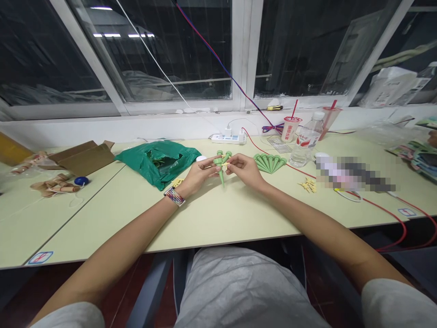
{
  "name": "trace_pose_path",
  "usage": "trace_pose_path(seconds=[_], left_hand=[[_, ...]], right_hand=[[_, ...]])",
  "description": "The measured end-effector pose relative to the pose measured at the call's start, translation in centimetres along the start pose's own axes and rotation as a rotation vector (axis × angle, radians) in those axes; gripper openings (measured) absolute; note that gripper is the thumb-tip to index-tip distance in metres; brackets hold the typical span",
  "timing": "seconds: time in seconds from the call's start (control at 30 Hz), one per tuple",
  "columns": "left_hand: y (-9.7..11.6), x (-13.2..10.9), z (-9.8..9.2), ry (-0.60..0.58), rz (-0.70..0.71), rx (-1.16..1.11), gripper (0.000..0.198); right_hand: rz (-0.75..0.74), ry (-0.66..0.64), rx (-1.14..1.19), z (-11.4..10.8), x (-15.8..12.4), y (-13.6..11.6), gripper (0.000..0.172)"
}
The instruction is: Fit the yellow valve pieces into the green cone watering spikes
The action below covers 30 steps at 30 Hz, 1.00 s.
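Two hands, one red-labelled bottle

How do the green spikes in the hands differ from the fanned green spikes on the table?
The held green spikes are raised between the left hand and right hand, pointing different ways; the fanned green spikes lie flat, side by side on the table. The fanned group has more spikes. Both are tapered green plastic.
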<state>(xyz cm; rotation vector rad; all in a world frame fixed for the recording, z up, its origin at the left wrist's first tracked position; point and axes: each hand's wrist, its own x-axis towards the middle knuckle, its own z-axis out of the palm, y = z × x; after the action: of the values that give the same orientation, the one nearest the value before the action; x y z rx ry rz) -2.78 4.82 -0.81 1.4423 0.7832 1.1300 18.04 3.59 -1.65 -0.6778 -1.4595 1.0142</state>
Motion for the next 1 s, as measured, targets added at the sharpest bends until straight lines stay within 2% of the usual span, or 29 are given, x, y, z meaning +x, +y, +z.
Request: trace_pose_path(seconds=[0.17, 0.37, 0.67, 0.83, 1.0], left_hand=[[0.0, 0.2, -0.1, -0.074, -0.047, -0.038, 0.053], [0.5, 0.0, 0.3, -0.109, -0.029, -0.001, 0.035], [0.9, -0.6, 1.0, -0.081, -0.001, 0.026, 0.037], [0.9, -0.5, 1.0, -0.089, -0.006, 0.033, 0.037], [1.0, -0.4, 0.8, -0.072, 0.0, 0.061, 0.048]], right_hand=[[-0.024, -0.018, -0.019, -0.2, -0.1, -0.1, 0.042], [-0.064, -0.047, -0.062, -0.4, -0.1, -0.5, 0.042], [-0.092, -0.071, -0.103, -0.5, -0.3, -0.9, 0.034], [-0.092, -0.078, -0.142, -0.6, -0.4, -1.1, 0.036], [-0.061, -0.094, -0.099, -0.4, -0.1, -1.2, 0.037]])
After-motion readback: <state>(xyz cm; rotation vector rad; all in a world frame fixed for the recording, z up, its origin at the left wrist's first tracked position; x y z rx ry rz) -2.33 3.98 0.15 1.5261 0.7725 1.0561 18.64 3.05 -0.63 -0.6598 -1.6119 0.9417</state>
